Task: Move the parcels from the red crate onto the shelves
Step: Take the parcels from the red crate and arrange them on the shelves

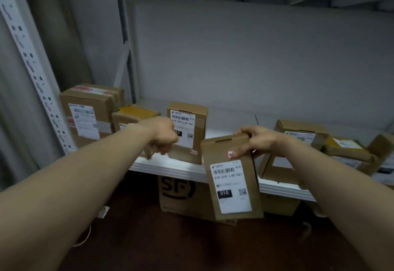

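The flat brown cardboard parcel [231,177] in front of the shelf edge carries a white shipping label with a barcode, the printed line "010-010 L30-551", a black block reading "010" and a small QR code; a little red-edged sticker sits near its top, its writing half covered by the thumb. The right hand [259,140] grips this parcel by its upper end, thumb on the front face and fingers curled over the top edge, so that it hangs slightly tilted, off the white metal shelf [170,169] and overlapping its front lip. On the shelf just behind stands an upright brown cardboard box [187,130] with the same "010-010 L30-551" label and a small handwritten sticker low on its front, too small to read surely. The left hand [162,135] hangs before this box with its fingers curled downward, blurred; whether it holds or touches anything cannot be told. To the left stand a large brown taped carton [91,113] with a white label and a small box with yellow tape on top [134,114]; more labelled brown boxes [302,132] lie to the right. Under the shelf stands a brown carton printed "SF" [181,194].
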Available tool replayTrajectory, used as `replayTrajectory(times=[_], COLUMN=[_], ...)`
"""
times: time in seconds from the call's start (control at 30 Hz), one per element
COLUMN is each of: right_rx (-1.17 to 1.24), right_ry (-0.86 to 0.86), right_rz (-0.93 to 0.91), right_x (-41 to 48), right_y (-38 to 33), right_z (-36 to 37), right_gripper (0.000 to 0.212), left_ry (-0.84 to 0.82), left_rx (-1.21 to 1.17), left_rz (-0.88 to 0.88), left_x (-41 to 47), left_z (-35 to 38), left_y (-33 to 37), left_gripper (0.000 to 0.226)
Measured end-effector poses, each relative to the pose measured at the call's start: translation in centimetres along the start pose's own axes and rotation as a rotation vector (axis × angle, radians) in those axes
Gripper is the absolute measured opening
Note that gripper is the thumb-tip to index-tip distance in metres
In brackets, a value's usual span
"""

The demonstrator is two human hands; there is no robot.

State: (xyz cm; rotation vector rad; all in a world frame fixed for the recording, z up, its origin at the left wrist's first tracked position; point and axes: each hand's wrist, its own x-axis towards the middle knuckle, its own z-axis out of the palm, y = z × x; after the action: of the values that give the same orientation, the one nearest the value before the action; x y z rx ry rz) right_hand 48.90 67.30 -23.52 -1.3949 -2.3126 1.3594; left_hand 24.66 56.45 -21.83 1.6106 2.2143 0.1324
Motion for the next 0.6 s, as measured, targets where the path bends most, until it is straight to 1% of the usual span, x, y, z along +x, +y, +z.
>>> replayTrajectory(times=[0.07,0.1,0.13,0.2,0.3,0.47,0.6], right_rx=[0.033,0.019,-0.021,-0.118,-0.149,-0.139,-0.113], right_ry=[0.081,0.121,0.162,0.245,0.301,0.345,0.374], right_rz=[-0.008,-0.011,-0.009,-0.006,0.002,0.03,0.033], right_x=[-0.1,0.1,0.4,1.0,1.2,1.6,2.5], right_y=[-0.3,-0.4,-0.5,-0.9,-1.8,-2.6,-2.1], right_z=[-1.1,-1.5,-1.9,-2.4,-3.0,-3.7,-3.6], right_gripper=[0.049,0.05,0.053,0.063,0.072,0.074,0.077], left_ry=[0.131,0.204,0.266,0.31,0.282,0.33,0.349], left_rx=[0.251,0.331,0.377,0.43,0.488,0.494,0.43], left_rz=[-0.084,-0.105,-0.12,-0.146,-0.186,-0.159,-0.146], left_x=[-0.4,-0.2,0.1,0.7,2.6,5.1,6.6], left_z=[-1.2,-1.5,-1.7,-1.6,-1.0,-0.1,0.7], left_y=[-1.6,-2.4,-3.2,-4.5,-6.1,-7.0,-7.6], left_gripper=[0.017,0.014,0.011,0.005,0.026,0.055,0.067])
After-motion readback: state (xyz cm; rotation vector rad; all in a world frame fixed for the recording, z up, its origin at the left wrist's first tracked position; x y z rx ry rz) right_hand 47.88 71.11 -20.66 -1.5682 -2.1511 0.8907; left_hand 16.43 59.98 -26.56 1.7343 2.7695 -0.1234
